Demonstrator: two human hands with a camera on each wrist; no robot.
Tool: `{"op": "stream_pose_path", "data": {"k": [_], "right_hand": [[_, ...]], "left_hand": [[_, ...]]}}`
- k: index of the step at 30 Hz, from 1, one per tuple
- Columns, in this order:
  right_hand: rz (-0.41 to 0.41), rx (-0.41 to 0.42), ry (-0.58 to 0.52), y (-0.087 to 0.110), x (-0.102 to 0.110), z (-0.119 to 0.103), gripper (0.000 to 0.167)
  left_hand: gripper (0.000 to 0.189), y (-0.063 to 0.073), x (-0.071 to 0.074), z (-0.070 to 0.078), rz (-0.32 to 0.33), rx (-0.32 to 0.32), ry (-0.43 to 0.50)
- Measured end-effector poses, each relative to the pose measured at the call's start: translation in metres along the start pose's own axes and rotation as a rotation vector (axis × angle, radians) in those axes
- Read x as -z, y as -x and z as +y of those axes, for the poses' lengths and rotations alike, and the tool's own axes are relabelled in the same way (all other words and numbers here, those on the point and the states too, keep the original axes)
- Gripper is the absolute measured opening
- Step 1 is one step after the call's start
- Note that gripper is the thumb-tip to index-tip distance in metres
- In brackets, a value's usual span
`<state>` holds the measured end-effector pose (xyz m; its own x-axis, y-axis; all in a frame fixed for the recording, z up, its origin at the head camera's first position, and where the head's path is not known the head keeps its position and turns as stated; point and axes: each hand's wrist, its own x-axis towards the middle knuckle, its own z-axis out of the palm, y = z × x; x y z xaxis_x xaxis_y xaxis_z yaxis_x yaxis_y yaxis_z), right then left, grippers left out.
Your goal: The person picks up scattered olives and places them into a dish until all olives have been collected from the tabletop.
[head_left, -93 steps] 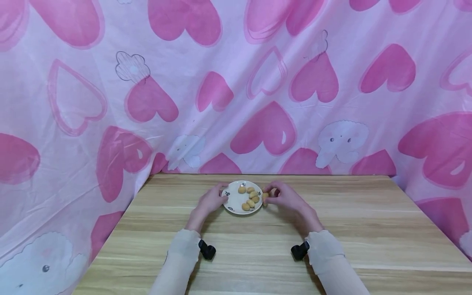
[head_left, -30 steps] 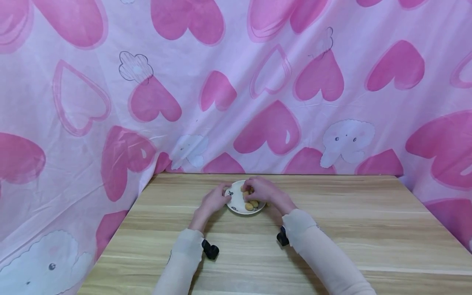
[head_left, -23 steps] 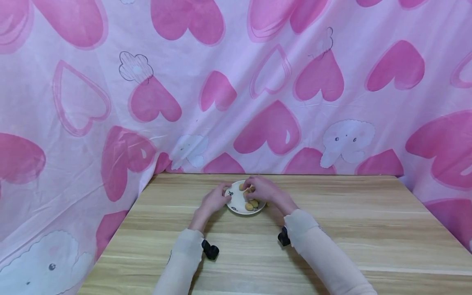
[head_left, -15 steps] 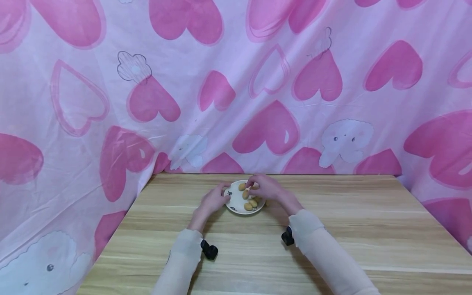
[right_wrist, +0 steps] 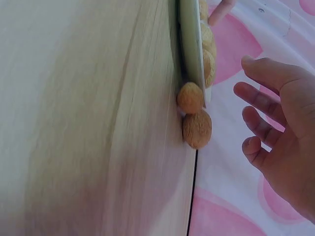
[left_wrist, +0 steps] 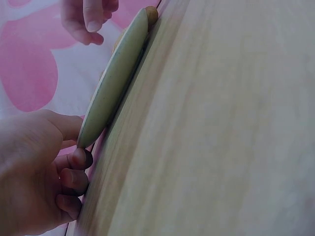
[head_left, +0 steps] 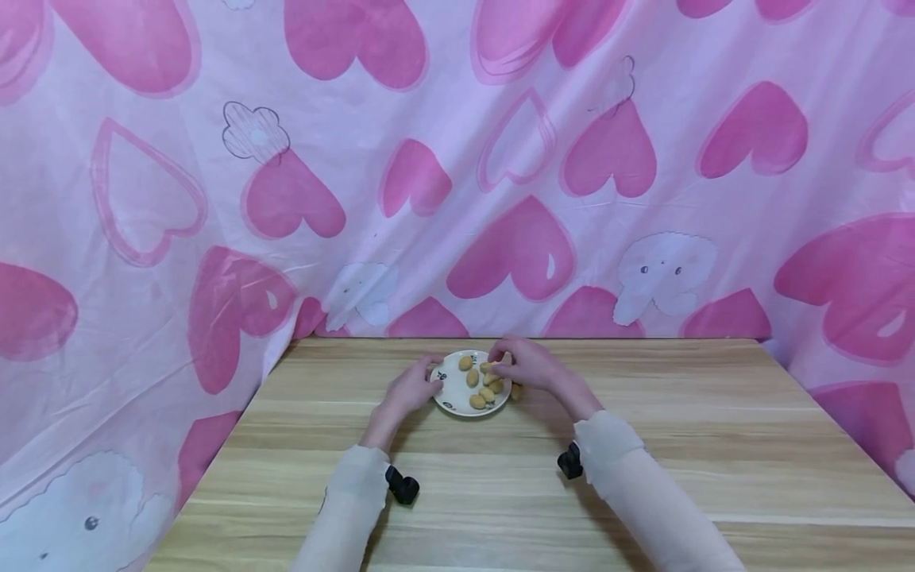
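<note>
A small white plate [head_left: 453, 391] with dark printed motifs lies near the table's far edge, carrying several tan walnuts [head_left: 472, 378]. My left hand [head_left: 409, 391] holds its left rim, thumb and fingers pinching the edge; the left wrist view shows the other fingers curled below the plate [left_wrist: 110, 93]. Over the plate's right side hovers my right hand [head_left: 527, 363]. In the right wrist view that hand [right_wrist: 285, 113] is apart from everything, its fingers loosely bent around nothing. Two walnuts [right_wrist: 197, 129] sit on the table against the plate's right edge, partly hidden by the hand in the head view.
The wooden table [head_left: 472, 500] runs toward me in front of the plate. A pink heart-patterned cloth [head_left: 515, 159] hangs right behind the table's far edge and along the left side. Black wrist cameras [head_left: 403, 486] sit at both cuffs.
My right hand carried a walnut from beside the plate onto it, let it go left of the others, and has drawn back up and right. The left hand has stayed at the rim.
</note>
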<state>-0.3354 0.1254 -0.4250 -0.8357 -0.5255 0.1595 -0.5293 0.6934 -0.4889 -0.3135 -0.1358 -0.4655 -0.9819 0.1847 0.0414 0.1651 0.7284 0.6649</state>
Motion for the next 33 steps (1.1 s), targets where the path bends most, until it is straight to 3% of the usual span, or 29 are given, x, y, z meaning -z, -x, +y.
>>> {"op": "stream_pose_path", "data": {"k": [16,25,33], "right_hand": [[-0.007,-0.012,-0.027,0.016,0.011,0.018,0.017],[-0.004,0.036,-0.026,0.023,0.011,0.031,0.015],[-0.029,-0.036,-0.037,0.025,0.007,0.042,0.013]], "left_hand": [[0.053,-0.001,0.000,-0.001,-0.006,-0.006,-0.003],[0.053,0.000,0.000,-0.003,0.001,-0.010,-0.014],[0.055,-0.001,0.000,-0.002,-0.004,-0.006,-0.003]]}}
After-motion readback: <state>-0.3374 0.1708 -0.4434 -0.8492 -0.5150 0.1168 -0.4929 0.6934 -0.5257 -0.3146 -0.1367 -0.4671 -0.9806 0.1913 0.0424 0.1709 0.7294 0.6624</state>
